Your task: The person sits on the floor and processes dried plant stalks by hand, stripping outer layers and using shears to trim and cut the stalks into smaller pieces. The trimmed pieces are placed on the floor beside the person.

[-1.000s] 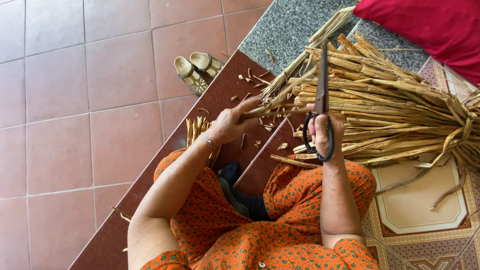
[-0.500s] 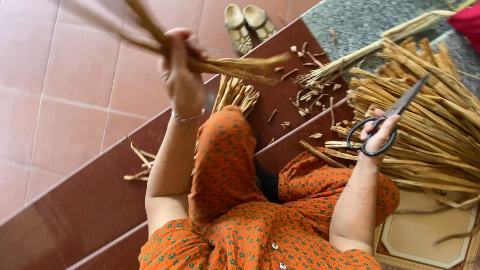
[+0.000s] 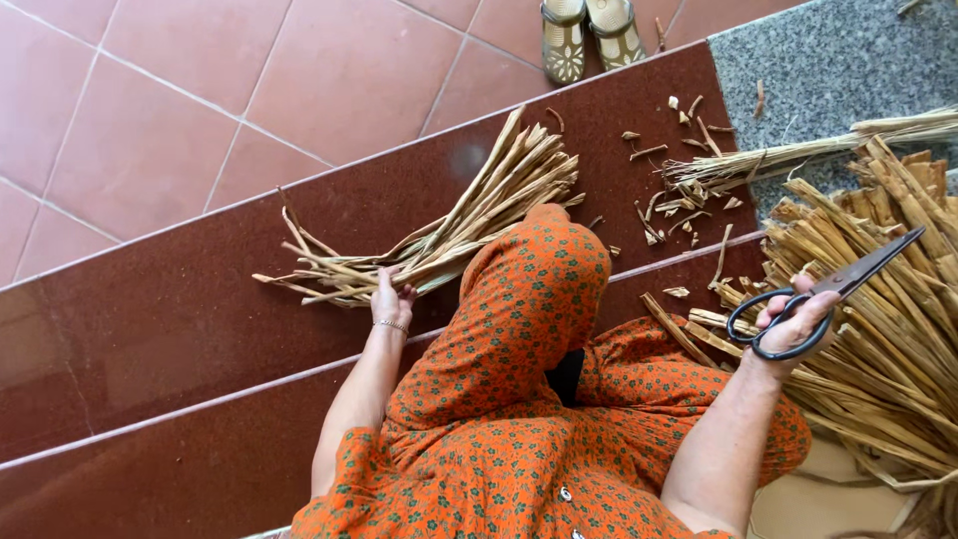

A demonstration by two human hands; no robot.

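My left hand (image 3: pixel 390 297) rests on a bundle of trimmed dry straw-coloured stalks (image 3: pixel 469 215) that lies on the dark red step (image 3: pixel 180 309) to my left; I cannot tell whether the fingers still grip it. My right hand (image 3: pixel 795 317) holds black scissors (image 3: pixel 828 289) by their handles, blades pointing up and right over a large heap of dry stalks (image 3: pixel 878 299) at my right. My knees, in orange patterned cloth, sit between the two hands.
Short cut scraps (image 3: pixel 679 200) litter the step near a long thin sheaf (image 3: pixel 818 150). A pair of sandals (image 3: pixel 589 30) stands on the pink tiled floor above. Grey stone (image 3: pixel 828 70) lies at the top right.
My left hand has brought the raised bundle down onto the step at my left. My right hand with the scissors has stayed over the heap.
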